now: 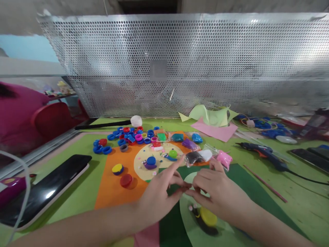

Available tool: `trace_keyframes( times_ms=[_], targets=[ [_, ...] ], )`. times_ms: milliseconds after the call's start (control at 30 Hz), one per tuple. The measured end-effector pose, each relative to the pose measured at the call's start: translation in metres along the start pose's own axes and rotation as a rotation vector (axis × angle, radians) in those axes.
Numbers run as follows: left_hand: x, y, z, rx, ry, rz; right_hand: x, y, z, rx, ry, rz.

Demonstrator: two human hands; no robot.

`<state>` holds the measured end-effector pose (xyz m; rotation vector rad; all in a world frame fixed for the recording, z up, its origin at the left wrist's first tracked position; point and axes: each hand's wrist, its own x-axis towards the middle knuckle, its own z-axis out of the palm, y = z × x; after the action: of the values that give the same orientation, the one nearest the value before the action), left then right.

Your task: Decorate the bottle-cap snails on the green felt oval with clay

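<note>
My left hand [164, 192] and my right hand [218, 192] meet fingertip to fingertip above a pale green paper circle [189, 224] on dark green paper [168, 223]. Thumb and fingers of both are pinched together; whatever lies between them is too small to make out. Just below my right hand lies a snail figure with a black clay body [205, 226] and a yellow bottle cap [208, 216] as its shell. Beyond my fingers, a cream paper circle [138, 156] bears several similar snails, one with a blue cap [151, 160], one with a green cap [173, 153].
Many bottle caps [128, 135] are heaped at the back, beside bags of coloured clay [194, 157]. A yellow cap [117, 169] and a red cap [126, 180] lie on orange paper. A glue gun [264, 152] rests right, a black case [51, 188] left. A perforated metal panel [164, 48] stands behind.
</note>
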<state>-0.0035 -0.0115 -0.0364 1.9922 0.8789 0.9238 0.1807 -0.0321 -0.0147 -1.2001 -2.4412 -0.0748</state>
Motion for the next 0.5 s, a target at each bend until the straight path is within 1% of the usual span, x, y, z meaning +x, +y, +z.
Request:
trace_keyframes(
  times_ms=[100, 167, 233, 367, 500],
  targets=[
    [-0.004, -0.001, 0.002, 0.074, 0.015, 0.146, 0.001, -0.005, 0.000, 0.008, -0.029, -0.011],
    [-0.006, -0.002, 0.004, 0.103, 0.050, 0.195, 0.002, -0.009, -0.002, 0.000, -0.046, -0.027],
    [-0.007, -0.001, 0.005, 0.112, 0.057, 0.179, 0.002, -0.012, -0.003, -0.015, -0.072, -0.037],
    [-0.006, 0.001, 0.005, 0.114, 0.039, 0.094, 0.002, -0.014, -0.004, -0.015, -0.121, -0.038],
    [-0.006, 0.002, 0.005, 0.102, 0.035, 0.054, 0.002, -0.013, -0.004, -0.021, -0.153, -0.058]
  ],
)
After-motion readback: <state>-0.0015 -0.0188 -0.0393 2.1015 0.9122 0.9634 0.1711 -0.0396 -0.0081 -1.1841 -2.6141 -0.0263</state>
